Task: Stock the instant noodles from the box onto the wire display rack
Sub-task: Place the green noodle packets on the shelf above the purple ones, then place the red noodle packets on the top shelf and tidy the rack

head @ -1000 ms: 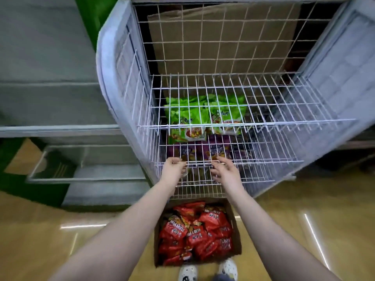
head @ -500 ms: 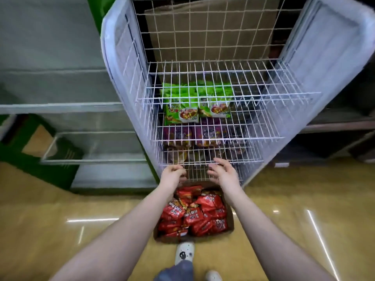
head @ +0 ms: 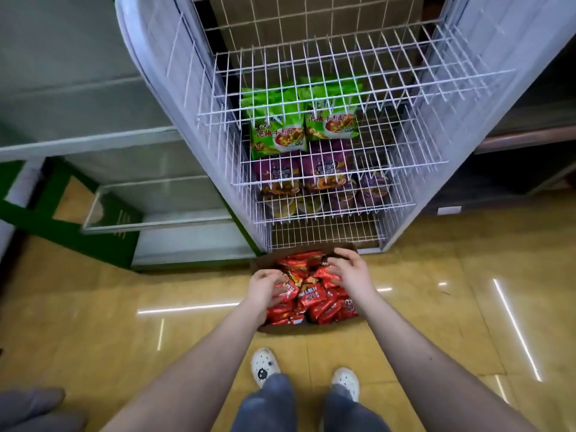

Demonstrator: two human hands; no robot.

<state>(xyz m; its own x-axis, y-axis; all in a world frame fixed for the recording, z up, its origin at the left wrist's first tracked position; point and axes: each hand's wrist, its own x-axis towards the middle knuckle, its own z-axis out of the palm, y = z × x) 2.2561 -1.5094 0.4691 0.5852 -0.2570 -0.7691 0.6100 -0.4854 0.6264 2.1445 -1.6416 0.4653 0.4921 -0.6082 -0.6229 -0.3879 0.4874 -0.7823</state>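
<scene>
A cardboard box (head: 282,330) on the floor holds several red instant noodle packets (head: 315,298). My left hand (head: 264,286) rests on the packets at the box's left side with its fingers loosely bent. My right hand (head: 349,273) is spread over the packets at the back right, its fingertips touching them. Neither hand has lifted a packet. The white wire display rack (head: 311,68) stands just behind the box. Its top shelf and its lowest shelf (head: 324,232) show no goods.
Green noodle packets (head: 277,137) fill one middle shelf, with purple packets (head: 324,173) and purple bowls (head: 372,188) on the shelves below. A grey-green shelving unit (head: 162,210) stands to the left. My white shoes (head: 265,366) stand on the glossy yellow floor.
Both hands have come down from the rack's lower front wire into the box of red packets. The camera has tilted down, so my legs and shoes now show.
</scene>
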